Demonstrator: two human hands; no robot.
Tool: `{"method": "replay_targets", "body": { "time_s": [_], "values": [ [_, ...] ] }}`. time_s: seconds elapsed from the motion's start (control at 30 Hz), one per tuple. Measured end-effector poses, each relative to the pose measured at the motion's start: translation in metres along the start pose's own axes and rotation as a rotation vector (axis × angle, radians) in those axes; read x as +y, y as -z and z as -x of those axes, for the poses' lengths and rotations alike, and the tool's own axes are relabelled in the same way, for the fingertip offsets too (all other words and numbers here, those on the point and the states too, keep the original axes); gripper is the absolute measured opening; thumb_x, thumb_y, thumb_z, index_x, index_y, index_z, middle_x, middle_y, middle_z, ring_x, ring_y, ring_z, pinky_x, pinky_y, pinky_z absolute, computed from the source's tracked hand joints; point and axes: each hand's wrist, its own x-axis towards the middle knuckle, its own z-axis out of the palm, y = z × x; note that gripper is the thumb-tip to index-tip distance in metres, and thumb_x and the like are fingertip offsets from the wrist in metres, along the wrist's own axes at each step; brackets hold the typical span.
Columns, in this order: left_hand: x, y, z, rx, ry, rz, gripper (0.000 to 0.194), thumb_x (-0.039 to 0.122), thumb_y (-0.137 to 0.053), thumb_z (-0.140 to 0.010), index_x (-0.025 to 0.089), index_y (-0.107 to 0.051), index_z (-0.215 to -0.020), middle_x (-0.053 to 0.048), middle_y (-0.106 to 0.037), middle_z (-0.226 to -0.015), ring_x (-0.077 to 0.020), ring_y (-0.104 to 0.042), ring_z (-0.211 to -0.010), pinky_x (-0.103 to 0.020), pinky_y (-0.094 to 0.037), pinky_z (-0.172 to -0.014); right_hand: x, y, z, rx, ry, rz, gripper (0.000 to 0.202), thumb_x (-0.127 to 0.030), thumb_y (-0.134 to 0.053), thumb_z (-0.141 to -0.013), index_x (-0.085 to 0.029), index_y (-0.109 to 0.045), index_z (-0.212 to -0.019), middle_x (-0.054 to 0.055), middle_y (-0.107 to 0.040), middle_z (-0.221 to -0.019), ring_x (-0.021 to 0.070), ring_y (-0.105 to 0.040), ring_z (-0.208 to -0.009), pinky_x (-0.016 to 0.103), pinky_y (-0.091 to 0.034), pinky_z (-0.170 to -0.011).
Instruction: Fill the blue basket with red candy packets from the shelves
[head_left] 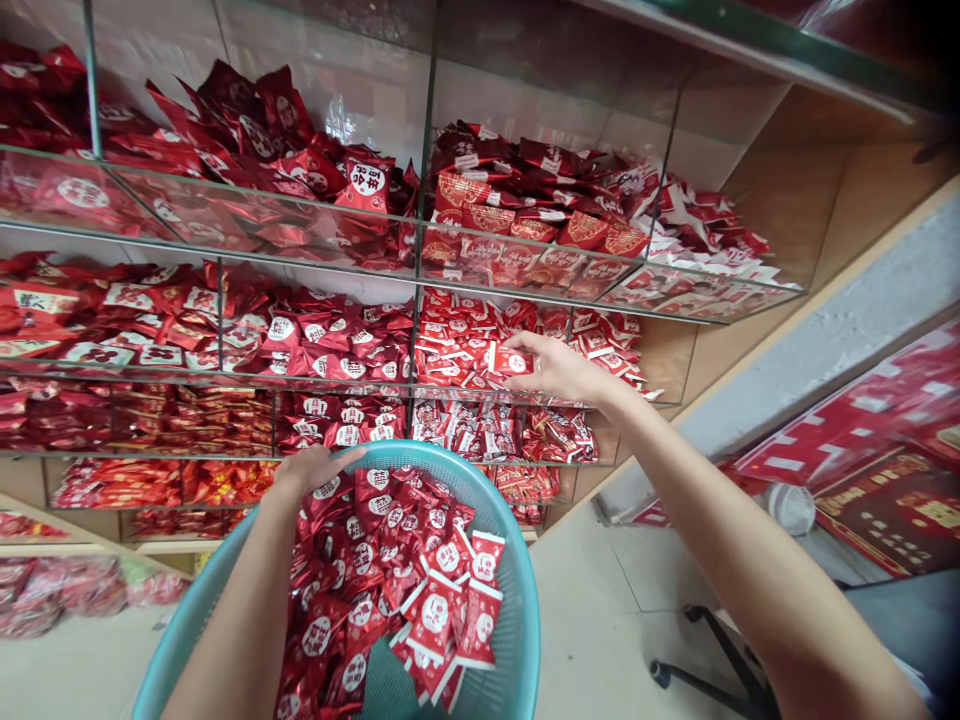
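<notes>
My right hand (559,368) reaches into a middle shelf compartment. Its thumb and fingers close around a small red-and-white candy packet (508,360), among similar packets (457,335). At the far rim of a turquoise plastic basket (525,600), my left hand (311,470) grips the edge; some of its fingers are hidden. The basket carries many red wrapped candies with white round labels. Darker red packets (360,560) fill its left and back, while a pile of brighter packets with white ends (436,610) lies at the right. A patch of basket bottom shows near the front.
Glass-fronted shelves (300,225) with dividers hold red packets in several tiers. A wooden side panel (787,260) bounds them at right. Below right are a wheeled chair base (720,640), a white round container (791,508) and red boxes (892,500). Bagged goods (82,590) lie lower left.
</notes>
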Motion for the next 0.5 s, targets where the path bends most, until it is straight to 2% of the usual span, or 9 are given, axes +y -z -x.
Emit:
{"method": "replay_targets", "body": {
  "time_s": [0.1,0.27,0.37,0.5],
  "values": [
    [0.002,0.002,0.002,0.002,0.024,-0.009,0.094,0.087,-0.025,-0.055,0.009,-0.068,-0.087,-0.023,-0.067,-0.100,-0.0362,-0.062,-0.092,-0.037,-0.048,-0.071,-0.026,-0.009,0.037,-0.034,0.067,0.008,0.040,-0.031,-0.064,-0.072,-0.016,-0.052,-0.107,0.004,-0.058,-0.095,0.0156,-0.050,-0.083,0.030,-0.040,-0.077],
    [0.005,0.004,0.005,0.014,0.040,-0.022,0.089,0.083,-0.030,-0.058,0.009,-0.068,-0.088,-0.023,-0.066,-0.103,-0.0360,-0.061,-0.094,-0.039,-0.046,-0.077,-0.047,-0.073,0.093,-0.345,0.139,0.002,0.039,-0.030,-0.062,-0.075,-0.021,-0.051,-0.112,0.003,-0.057,-0.097,0.0167,-0.048,-0.090,0.030,-0.037,-0.080],
    [0.006,0.004,0.005,-0.001,0.060,-0.010,0.088,0.082,-0.032,-0.058,0.009,-0.068,-0.089,-0.023,-0.065,-0.105,-0.0364,-0.061,-0.095,-0.039,-0.047,-0.076,-0.048,-0.103,0.112,-0.502,0.145,0.016,0.035,-0.025,-0.060,-0.077,-0.021,-0.052,-0.111,0.004,-0.057,-0.097,0.0171,-0.048,-0.093,0.030,-0.037,-0.082],
    [0.004,0.003,0.004,0.030,0.051,-0.013,0.086,0.082,-0.034,-0.058,0.010,-0.069,-0.089,-0.022,-0.066,-0.105,-0.0359,-0.061,-0.095,-0.039,-0.047,-0.076,-0.047,-0.118,0.122,-0.585,0.131,0.101,0.025,-0.024,-0.058,-0.078,-0.020,-0.054,-0.102,0.005,-0.059,-0.095,0.0186,-0.048,-0.093,0.030,-0.037,-0.079]
  ]
}}
